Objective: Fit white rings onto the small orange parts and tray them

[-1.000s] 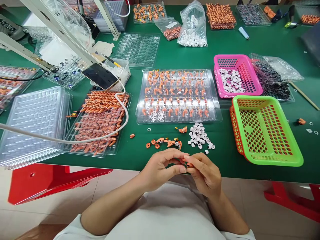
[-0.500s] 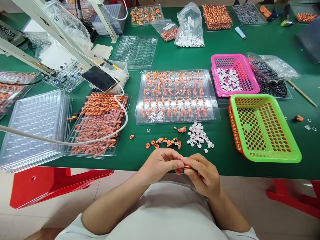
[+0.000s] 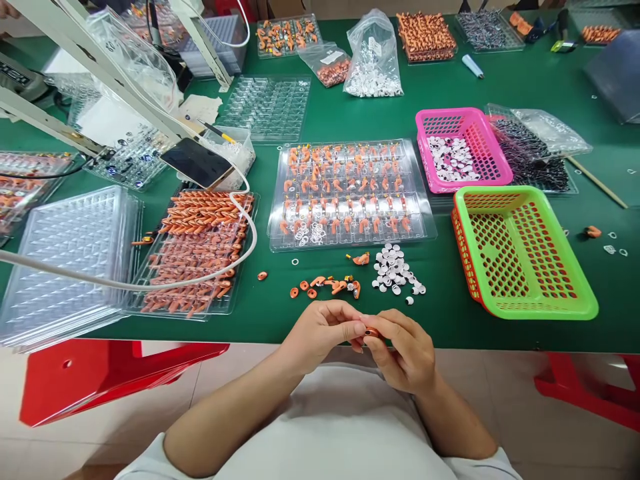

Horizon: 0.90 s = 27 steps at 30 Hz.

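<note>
Between the fingertips of my left hand (image 3: 327, 332) and my right hand (image 3: 403, 347) is a small orange-brown plastic part (image 3: 371, 332) with a dark spot. Both hands pinch it just over the table's front edge; the fingers hide much of it. Beyond them lie loose orange parts (image 3: 339, 287), some curved and some like small oval caps (image 3: 294, 293). A single orange part with a yellow tip (image 3: 361, 259) lies a little farther back. To its right is a pile of small white discs (image 3: 393, 267).
A clear tray (image 3: 425, 227) of orange parts and white rings stands mid-table. Right are a green basket (image 3: 590, 312) and a pink basket (image 3: 424, 123). Left, a white cable (image 3: 210, 275) crosses a tray of orange parts (image 3: 200, 267), beside stacked clear trays (image 3: 75, 247). A phone (image 3: 197, 163) rests farther back.
Both hands keep nearly the same pinch on the orange-brown part. The whole view has shifted slightly; the things on the table lie as before.
</note>
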Tool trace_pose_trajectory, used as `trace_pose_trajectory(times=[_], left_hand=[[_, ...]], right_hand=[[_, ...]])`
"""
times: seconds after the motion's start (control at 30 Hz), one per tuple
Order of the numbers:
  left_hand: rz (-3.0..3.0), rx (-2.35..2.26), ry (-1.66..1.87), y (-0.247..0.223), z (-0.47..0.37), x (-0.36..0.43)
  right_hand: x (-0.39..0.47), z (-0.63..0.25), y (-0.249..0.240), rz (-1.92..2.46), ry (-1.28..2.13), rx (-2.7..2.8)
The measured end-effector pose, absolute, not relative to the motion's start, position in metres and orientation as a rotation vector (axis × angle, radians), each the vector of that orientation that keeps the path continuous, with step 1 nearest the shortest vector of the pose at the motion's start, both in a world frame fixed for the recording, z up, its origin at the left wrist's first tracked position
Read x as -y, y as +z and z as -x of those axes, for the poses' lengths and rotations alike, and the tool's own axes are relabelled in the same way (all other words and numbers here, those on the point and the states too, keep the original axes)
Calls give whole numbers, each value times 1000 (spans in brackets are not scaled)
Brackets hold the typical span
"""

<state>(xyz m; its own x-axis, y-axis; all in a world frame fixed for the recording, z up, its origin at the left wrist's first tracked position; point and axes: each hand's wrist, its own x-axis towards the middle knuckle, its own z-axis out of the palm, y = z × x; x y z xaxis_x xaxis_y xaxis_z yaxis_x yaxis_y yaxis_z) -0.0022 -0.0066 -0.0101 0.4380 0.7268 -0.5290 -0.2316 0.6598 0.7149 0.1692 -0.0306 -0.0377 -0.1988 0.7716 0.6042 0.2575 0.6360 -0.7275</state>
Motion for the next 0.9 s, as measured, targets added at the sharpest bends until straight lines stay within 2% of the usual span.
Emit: trace_pose_trajectory(times=[0.43, 0.9], left_hand=[[-709, -973, 642, -5, 2, 7], [-969, -1091, 692, 7, -3, 17]], right_hand=[[33, -172, -38, 853, 534, 1803], [36, -177, -42, 898, 674, 1794]])
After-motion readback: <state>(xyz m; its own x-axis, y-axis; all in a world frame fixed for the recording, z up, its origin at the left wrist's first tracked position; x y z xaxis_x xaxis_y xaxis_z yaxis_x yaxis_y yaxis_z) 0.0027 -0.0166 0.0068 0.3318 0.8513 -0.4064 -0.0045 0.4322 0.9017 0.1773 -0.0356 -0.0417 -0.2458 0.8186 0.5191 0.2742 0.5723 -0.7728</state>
